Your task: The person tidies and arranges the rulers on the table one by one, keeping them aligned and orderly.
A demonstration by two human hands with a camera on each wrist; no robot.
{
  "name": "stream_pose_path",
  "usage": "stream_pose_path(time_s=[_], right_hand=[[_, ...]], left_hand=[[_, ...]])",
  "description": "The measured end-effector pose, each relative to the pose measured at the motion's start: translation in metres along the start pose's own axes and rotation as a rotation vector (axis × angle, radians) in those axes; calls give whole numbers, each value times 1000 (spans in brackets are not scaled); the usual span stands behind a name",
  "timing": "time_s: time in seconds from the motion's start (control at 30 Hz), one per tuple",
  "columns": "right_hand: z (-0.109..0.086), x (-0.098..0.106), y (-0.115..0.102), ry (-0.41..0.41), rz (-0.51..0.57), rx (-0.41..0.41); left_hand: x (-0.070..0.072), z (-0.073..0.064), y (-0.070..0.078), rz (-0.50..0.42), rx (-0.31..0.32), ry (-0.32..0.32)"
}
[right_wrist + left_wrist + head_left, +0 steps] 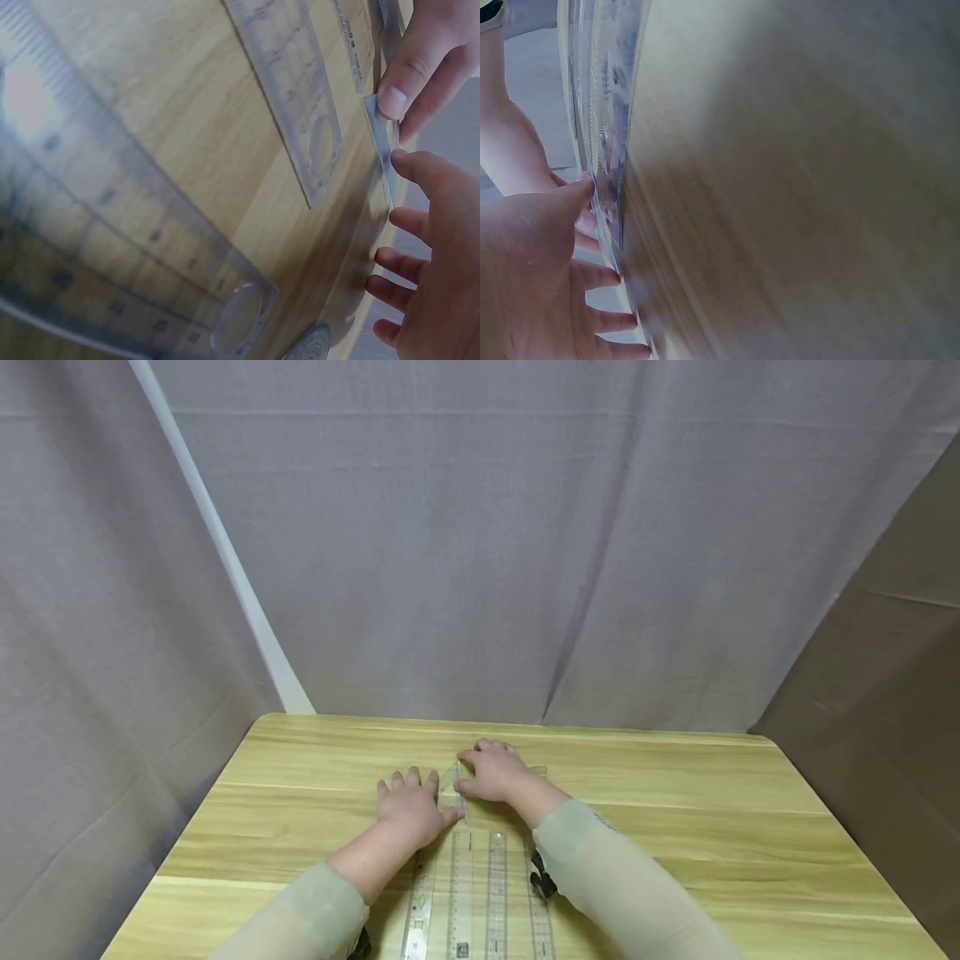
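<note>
A clear triangular set square (451,799) lies on the table between the two hands. The left hand (410,810) rests with its fingers spread on the wood, and its thumb touches the near corner of the set square. At the far corner, the right hand (495,771) has its thumb and index finger on the edges, the other fingers bent toward the table. Seen from the right wrist, both thumbs sit along the set square (381,142). Just in front of the hands, several clear rulers (461,893) lie side by side, pointing away; the left wrist partly covers the leftmost one.
A clear piece with a rounded, marked edge (311,345) lies by the right hand, mostly out of that view. Another clear end (538,771) shows behind the right wrist. Grey curtains (420,568) hang behind the wood-grain table (675,810) and at its sides.
</note>
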State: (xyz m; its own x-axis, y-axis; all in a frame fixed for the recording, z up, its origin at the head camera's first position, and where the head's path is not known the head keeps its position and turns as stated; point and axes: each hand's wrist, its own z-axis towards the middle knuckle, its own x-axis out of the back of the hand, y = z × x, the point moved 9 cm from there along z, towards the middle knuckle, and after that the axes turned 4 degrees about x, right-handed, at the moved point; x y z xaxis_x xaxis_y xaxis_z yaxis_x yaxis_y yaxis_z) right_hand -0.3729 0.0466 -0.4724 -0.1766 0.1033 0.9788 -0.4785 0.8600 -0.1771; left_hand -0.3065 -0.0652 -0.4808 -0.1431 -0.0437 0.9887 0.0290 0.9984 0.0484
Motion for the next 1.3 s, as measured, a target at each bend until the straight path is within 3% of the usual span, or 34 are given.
stream_pose_path(time_s=[0.5,0.9,1.3], right_hand=[[2,5,7,45,79,-31],[5,9,5,119,168,-50],[11,9,5,173,411,-61]], left_hand=[[2,0,3,-10,3,-14],[-2,4,-5,18,-5,5],[-2,2,-5,1,-4,13]])
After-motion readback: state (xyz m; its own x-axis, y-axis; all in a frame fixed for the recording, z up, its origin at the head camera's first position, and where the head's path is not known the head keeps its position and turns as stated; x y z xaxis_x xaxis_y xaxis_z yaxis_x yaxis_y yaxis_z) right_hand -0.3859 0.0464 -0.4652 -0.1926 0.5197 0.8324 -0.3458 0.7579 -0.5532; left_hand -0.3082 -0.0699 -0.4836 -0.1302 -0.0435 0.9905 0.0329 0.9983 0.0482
